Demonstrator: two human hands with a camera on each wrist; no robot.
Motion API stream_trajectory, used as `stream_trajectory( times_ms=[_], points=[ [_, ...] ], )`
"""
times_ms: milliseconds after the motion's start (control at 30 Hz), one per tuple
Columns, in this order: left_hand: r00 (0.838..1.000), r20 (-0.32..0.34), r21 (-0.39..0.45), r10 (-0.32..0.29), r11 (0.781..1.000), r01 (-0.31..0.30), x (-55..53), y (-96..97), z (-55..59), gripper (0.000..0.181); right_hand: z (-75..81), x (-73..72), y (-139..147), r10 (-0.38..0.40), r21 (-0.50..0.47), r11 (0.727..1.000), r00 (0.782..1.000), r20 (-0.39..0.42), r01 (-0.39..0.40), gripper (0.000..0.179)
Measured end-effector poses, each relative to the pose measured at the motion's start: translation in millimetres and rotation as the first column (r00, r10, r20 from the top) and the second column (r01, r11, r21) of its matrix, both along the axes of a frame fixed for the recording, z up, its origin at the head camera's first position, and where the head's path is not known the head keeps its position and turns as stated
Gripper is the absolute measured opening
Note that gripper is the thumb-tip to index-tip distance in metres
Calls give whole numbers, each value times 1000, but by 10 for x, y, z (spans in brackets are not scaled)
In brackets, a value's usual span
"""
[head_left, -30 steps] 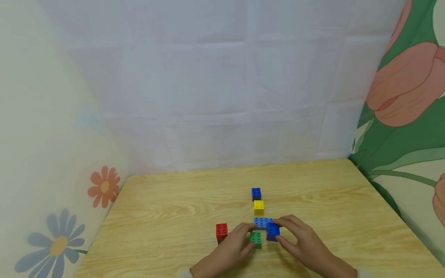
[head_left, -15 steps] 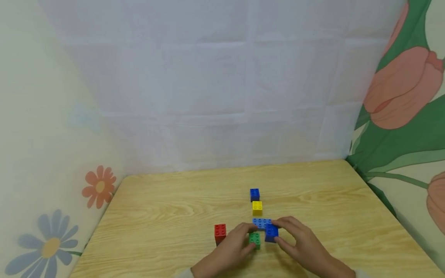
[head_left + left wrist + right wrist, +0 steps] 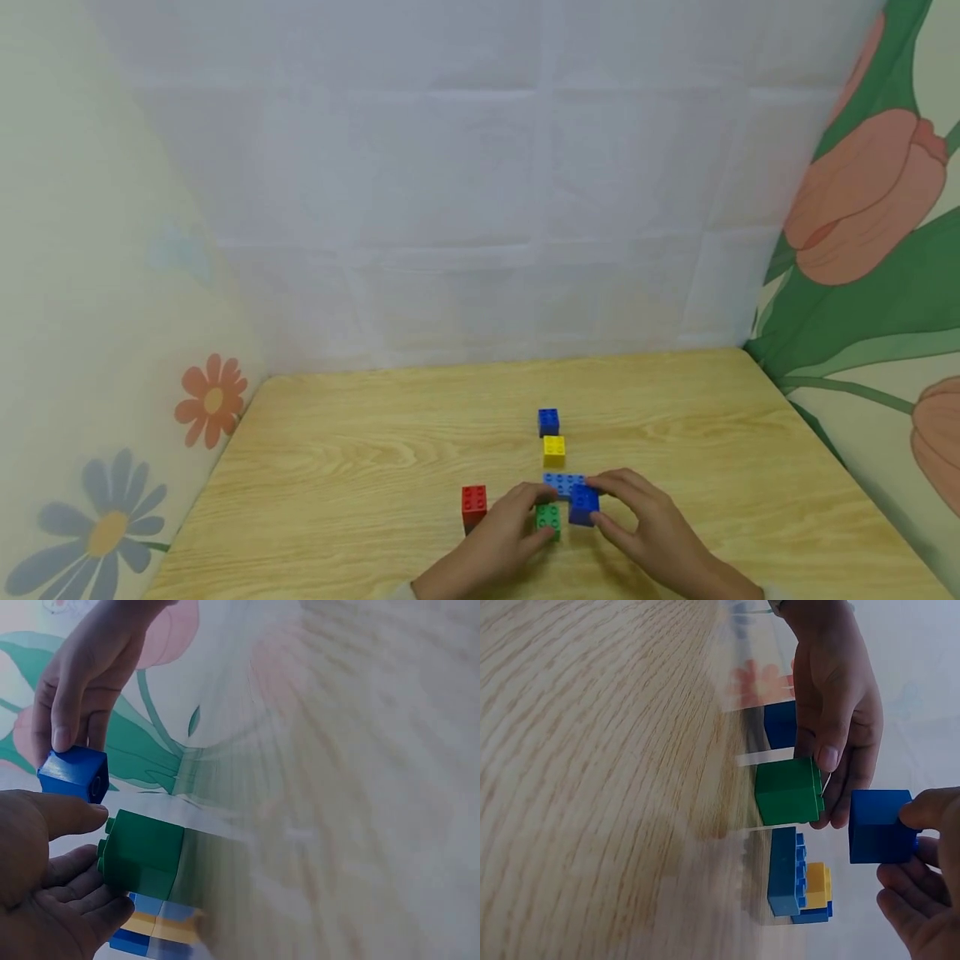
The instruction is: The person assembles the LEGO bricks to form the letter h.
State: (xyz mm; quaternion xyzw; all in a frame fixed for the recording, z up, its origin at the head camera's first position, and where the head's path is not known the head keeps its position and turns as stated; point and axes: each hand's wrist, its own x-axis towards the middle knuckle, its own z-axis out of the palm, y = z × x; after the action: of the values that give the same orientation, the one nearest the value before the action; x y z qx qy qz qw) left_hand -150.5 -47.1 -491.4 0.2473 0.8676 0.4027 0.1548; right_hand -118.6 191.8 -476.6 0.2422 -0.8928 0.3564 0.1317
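Note:
My left hand (image 3: 502, 529) is around a green brick (image 3: 548, 521) standing on the table, thumb on the near side and fingers on the far side. In the right wrist view the thumb tip meets the green brick's upper edge. My right hand (image 3: 656, 525) pinches a dark blue brick (image 3: 583, 505) between thumb and fingers. The right wrist view shows this blue brick (image 3: 881, 826) raised off the table, beside and higher than the green brick (image 3: 786, 791), with a gap between them. Just behind both lies a longer light blue brick (image 3: 562, 483), partly covered in the head view.
A yellow brick (image 3: 553, 451) and another dark blue brick (image 3: 548, 422) stand in line farther back. Left of my left hand is a red brick (image 3: 474, 502) on a darker one, partly hidden by the hand. White cloth (image 3: 450, 183) hangs behind the wooden table (image 3: 337, 467).
Both hands keep their holds, and the bricks stay in nearly the same arrangement. The whole head view has shifted slightly.

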Motion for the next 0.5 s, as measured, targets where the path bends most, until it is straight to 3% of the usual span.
stream_trajectory(
  times_ms=[500],
  points=[
    [999, 42, 61, 4, 998, -7, 0, -18, -61, 39, -57, -34, 0, 19, -19, 1000, 1000, 10, -19, 36]
  ],
)
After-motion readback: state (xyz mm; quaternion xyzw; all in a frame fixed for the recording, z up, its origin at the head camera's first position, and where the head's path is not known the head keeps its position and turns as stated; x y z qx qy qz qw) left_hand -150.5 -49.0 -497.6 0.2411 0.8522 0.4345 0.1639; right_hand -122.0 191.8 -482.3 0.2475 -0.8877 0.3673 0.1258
